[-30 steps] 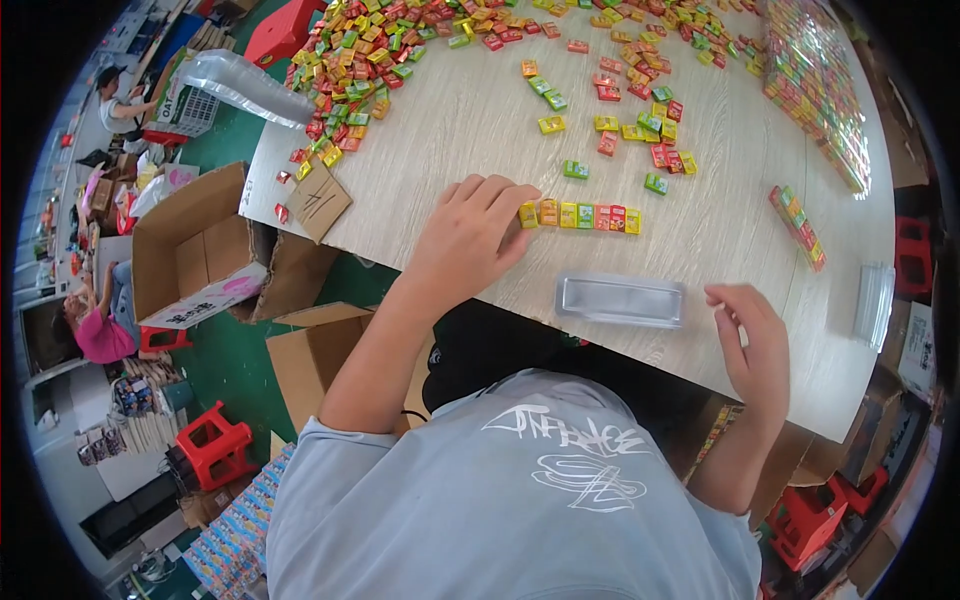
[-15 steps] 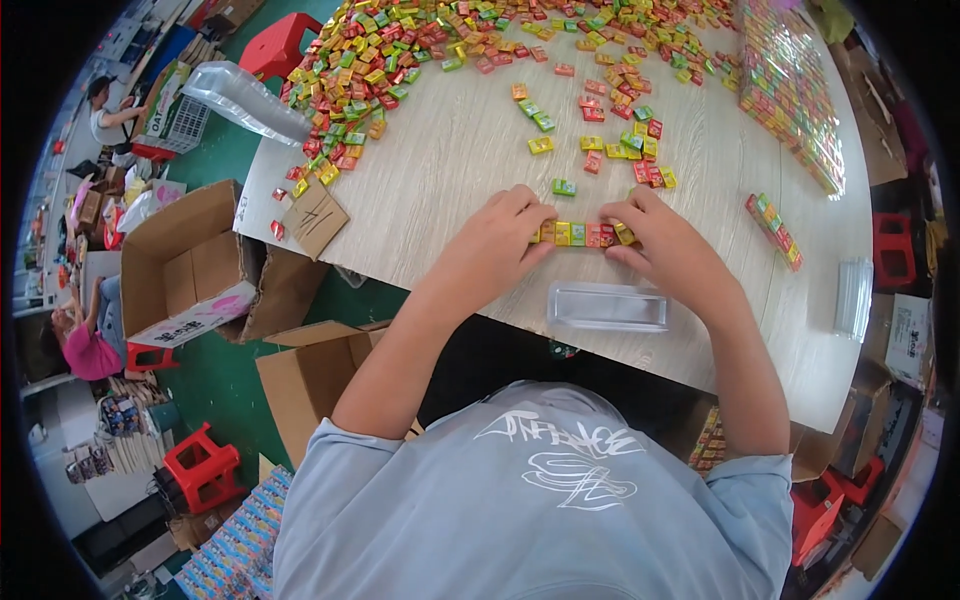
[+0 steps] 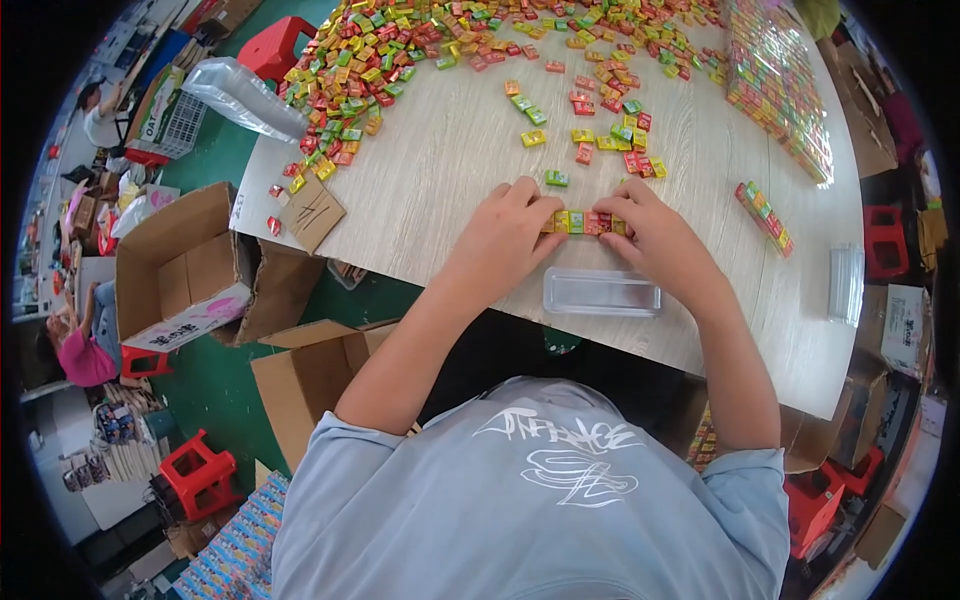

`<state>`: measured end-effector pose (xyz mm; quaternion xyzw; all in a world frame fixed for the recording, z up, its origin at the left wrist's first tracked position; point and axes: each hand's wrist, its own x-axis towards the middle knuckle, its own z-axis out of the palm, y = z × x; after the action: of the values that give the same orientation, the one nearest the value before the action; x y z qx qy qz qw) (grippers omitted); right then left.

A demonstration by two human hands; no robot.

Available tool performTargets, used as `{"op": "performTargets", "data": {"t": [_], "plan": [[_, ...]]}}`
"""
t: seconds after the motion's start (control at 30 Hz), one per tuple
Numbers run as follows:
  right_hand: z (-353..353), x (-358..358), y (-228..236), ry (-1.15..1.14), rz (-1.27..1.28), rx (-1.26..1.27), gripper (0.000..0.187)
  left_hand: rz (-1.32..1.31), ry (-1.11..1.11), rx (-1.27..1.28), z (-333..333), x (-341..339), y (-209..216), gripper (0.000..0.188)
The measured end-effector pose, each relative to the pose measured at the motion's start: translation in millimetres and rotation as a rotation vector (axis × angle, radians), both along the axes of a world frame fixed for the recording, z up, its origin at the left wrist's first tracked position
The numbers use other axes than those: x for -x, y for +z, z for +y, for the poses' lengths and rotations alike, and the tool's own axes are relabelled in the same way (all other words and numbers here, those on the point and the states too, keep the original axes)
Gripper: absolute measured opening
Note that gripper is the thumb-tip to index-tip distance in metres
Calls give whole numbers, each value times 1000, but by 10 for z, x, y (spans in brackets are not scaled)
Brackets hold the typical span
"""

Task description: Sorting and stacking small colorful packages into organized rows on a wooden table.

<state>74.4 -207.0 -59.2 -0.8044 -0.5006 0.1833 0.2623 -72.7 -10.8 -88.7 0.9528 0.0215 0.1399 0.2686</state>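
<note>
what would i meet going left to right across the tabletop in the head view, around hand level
Flat brown cardboard piece → left hand → row of small coloured boxes → right hand → separate slanted strip of boxes → clear plastic trays.

Bright diffuse light, pale tabletop (image 3: pixel 420 160) evenly lit, white glare on the film-wrapped block of small boxes (image 3: pixel 780 90), shadow beneath the near edge, fisheye curvature toward black corners, far-left background soft
</note>
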Motion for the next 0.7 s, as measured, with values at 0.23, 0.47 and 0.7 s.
{"op": "performTargets", "data": {"t": [0.23,0.47,0.7], "plan": [[-205,118,263,11,-73,-27,32,-65,-51,51,-122,61,172,29],[-640,380,450,-80,35,-49,34,-59,-98,97,-496,267,367,34],[-790,599,146,-137,62,-124,36,-21,-73,-88,-651,586,251,48]]}}
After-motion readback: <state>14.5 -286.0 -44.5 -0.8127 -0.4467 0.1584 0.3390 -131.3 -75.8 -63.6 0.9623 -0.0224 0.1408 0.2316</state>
